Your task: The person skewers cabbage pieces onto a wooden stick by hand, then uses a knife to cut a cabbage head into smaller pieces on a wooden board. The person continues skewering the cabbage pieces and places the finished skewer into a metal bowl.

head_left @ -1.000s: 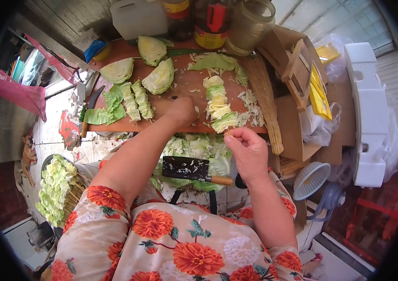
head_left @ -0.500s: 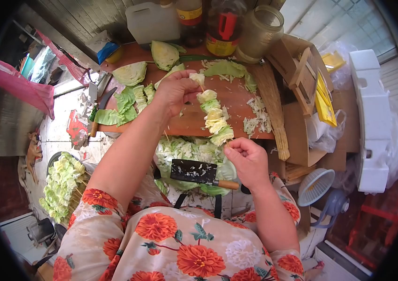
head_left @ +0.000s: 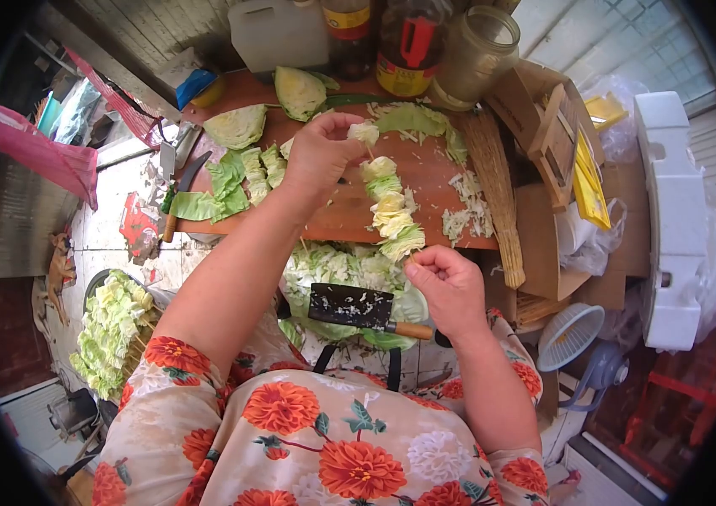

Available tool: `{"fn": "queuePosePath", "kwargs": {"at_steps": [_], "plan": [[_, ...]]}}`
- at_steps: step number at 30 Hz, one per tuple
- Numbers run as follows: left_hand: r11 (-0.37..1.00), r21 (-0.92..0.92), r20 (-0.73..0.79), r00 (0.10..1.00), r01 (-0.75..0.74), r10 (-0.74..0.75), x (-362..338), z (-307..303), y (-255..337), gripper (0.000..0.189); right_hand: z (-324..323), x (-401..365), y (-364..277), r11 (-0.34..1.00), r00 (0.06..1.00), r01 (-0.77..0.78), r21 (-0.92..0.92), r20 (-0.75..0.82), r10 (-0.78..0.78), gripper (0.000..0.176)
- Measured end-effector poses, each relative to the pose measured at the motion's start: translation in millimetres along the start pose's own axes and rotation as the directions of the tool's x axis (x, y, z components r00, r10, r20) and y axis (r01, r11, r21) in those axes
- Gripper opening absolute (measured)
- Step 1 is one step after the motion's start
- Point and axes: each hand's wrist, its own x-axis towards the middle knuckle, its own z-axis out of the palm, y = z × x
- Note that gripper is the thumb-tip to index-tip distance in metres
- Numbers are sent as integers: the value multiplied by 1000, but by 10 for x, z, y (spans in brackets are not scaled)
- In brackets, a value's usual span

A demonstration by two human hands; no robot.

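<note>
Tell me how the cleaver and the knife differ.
The cleaver has a broad, squarish dark blade; the knife has a narrow, curved one.
The cleaver lies over the cabbage pile; the knife lies at the left edge of the board.
The cleaver's handle points rightward; the knife's points toward the person.
Both have wooden-looking handles, and neither is being held.

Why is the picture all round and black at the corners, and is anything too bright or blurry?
Head view: black corners and bowed edges suggest a fisheye lens; head view: white floor tiles look washed out at left; head view: the cabbage skewer seems reasonably sharp.
</note>
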Motion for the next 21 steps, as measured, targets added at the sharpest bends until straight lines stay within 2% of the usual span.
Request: {"fn": "queuePosePath", "kwargs": {"at_steps": [2,4,8,13,17,20,21], "plan": [[999,-32,39,999,21,-20,-17,20,27,29,-8,-10,24,1000,1000,-5,13,-20,5,9],[977,-137,54,986,163,-157,-40,39,71,23,-10,-25,33,1000,1000,-6,30,-29,7,8],[966,-84,106,966,246,-237,-128,125,53,18,-26,-34,31,999,999,21,27,-50,-20,8],[992,64,101,988,106,-112,-147,158,-9,14,-27,-59,74,999,998,-10,51,-69,13,9],[998,47,113,992,51,-56,-223,211,23,17,-1,-42,37,998,996,-2,55,-87,7,8],[998,24,98,994,-53,51,-288,264,65,25,10,19,57,995,996,48,89,-75,-41,8],[997,2,29,996,-80,80,-308,281,87,29,19,23,78,995,996,53,86,-75,-47,8]]}}
